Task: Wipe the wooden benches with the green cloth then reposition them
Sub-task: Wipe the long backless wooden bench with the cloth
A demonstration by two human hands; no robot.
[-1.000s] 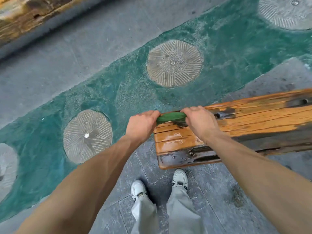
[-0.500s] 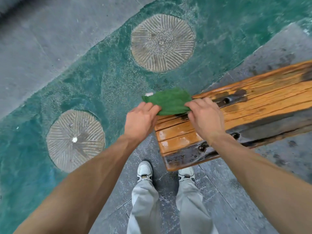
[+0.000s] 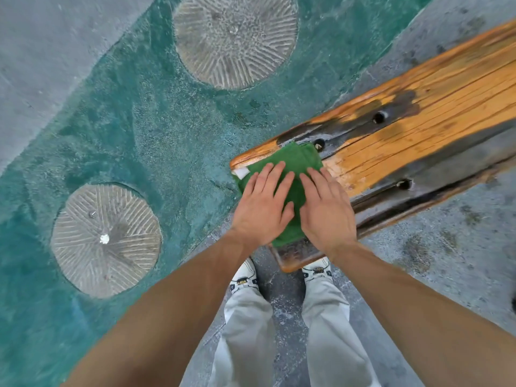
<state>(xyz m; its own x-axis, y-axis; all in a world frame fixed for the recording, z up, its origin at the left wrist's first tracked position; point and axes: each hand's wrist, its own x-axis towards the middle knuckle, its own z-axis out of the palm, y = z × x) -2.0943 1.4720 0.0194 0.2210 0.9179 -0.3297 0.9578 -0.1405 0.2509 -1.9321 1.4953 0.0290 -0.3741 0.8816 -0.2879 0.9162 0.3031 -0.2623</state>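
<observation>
A worn orange wooden bench (image 3: 413, 129) runs from the centre of the view up to the right edge, with dark weathered strips and bolt holes. The green cloth (image 3: 290, 163) lies folded flat on the bench's near end, a white tag showing at its left edge. My left hand (image 3: 262, 205) rests palm down on the cloth's left part, fingers spread. Beside it my right hand (image 3: 325, 210) presses flat on the cloth's right part. Neither hand grips the cloth; both lie on top of it.
The bench stands on grey paving (image 3: 446, 247). A teal painted band (image 3: 139, 135) crosses the ground to the left, with round ribbed stone discs (image 3: 106, 241) (image 3: 234, 37) set in it. My white shoes (image 3: 244, 277) stand just under the bench end.
The cloth, first bunched between both fists, then held up spread, now lies flat on the bench end. Both hands have opened and pressed down onto it. The view has tilted further down.
</observation>
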